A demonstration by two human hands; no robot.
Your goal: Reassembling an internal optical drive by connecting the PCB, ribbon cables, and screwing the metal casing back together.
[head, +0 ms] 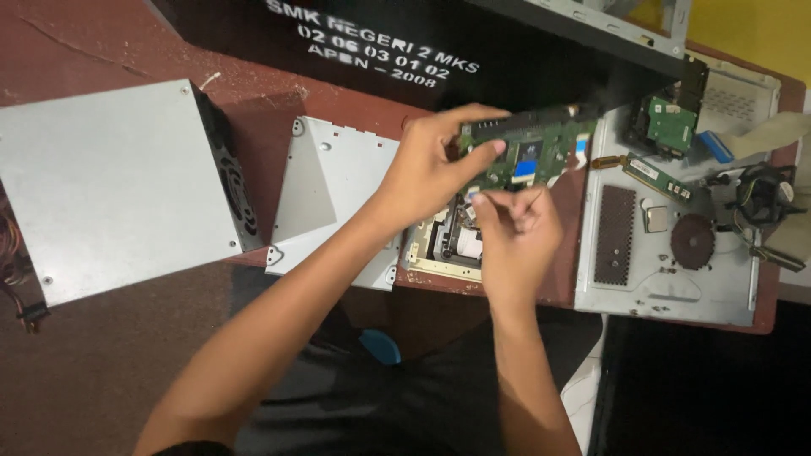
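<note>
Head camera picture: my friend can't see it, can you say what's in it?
Two bare hands work on a green circuit board over an opened drive: the left hand holds the board, the right hand pinches at its lower edge. A grey metal power supply box and a metal cover lie to the left.

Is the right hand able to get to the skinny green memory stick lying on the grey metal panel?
Probably yes. The right hand is pinching something small beside the green circuit board, and nothing blocks the way to the skinny green memory stick on the grey metal panel.

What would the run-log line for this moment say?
left hand: holds green circuit board | right hand: pinches at board's lower edge | below: opened drive | table
</note>
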